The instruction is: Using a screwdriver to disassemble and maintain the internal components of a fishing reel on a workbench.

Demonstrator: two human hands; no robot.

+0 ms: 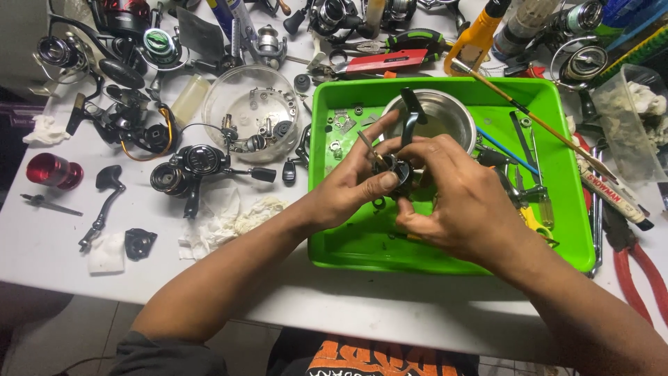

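Note:
Both my hands meet over the bright green tray [565,132], gripping a black fishing reel body [401,169] between them. My left hand [348,184] pinches it from the left, thumb across its side. From the right, my right hand [452,198] wraps over it, hiding most of the body. The reel's black foot [411,111] sticks up above my fingers, in front of a round steel bowl [445,118] standing in the tray. Small metal parts [342,125] lie in the tray's far left corner.
A clear round bowl [250,111] of small parts sits left of the tray. Several black reels [191,170], a handle [104,202], a red spool [52,170] and crumpled tissue [233,216] cover the white table's left. Red-handled pliers [637,271], a marker [616,198] and bottles lie right and back.

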